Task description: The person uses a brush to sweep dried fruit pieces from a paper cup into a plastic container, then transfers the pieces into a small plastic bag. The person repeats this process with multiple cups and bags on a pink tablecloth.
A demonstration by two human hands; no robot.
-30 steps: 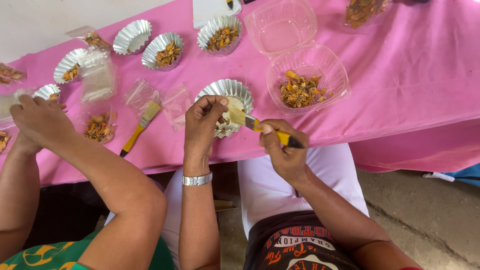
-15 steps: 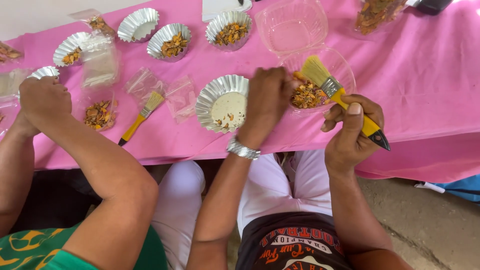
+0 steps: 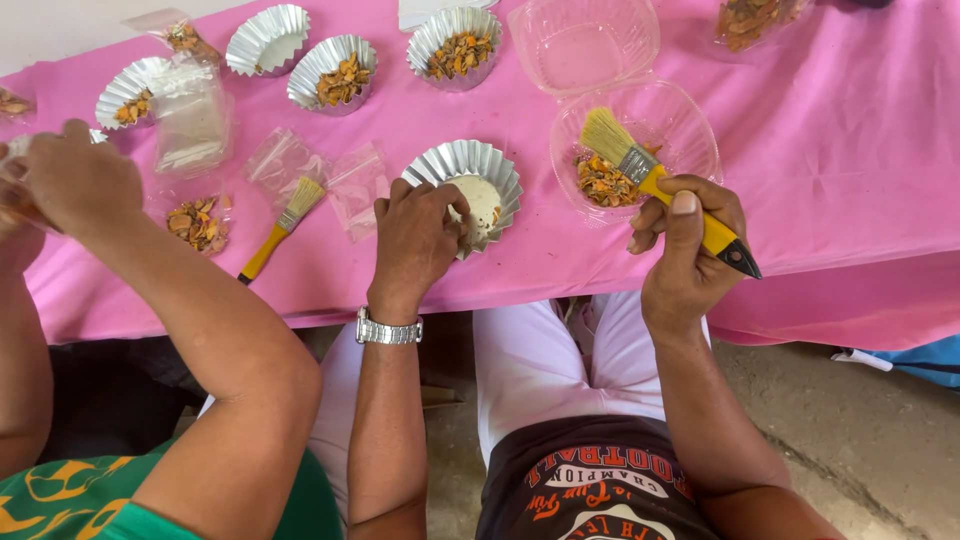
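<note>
Seen from above, the person's left hand (image 3: pixel 418 238) rests on a fluted silver foil cup (image 3: pixel 478 176) on the pink-clothed desk (image 3: pixel 820 150), fingers curled over its near rim. The right hand (image 3: pixel 688 245) lifts a yellow-handled paintbrush (image 3: pixel 650 178), fingers pinching the handle, bristles over a clear plastic clamshell container (image 3: pixel 680 120) holding orange-brown dried pieces (image 3: pixel 602 182). A co-worker's arm (image 3: pixel 190 310) reaches in alongside.

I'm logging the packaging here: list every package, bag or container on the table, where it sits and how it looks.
Clear clamshell container: by right hand, open, orange-brown bits inside.
Small clear bags: left of left hand, flat.
Clear bag: far left, crumpled.
Filled bags: back corners, orange-brown bits.
No labels, signs or screens on the table.
</note>
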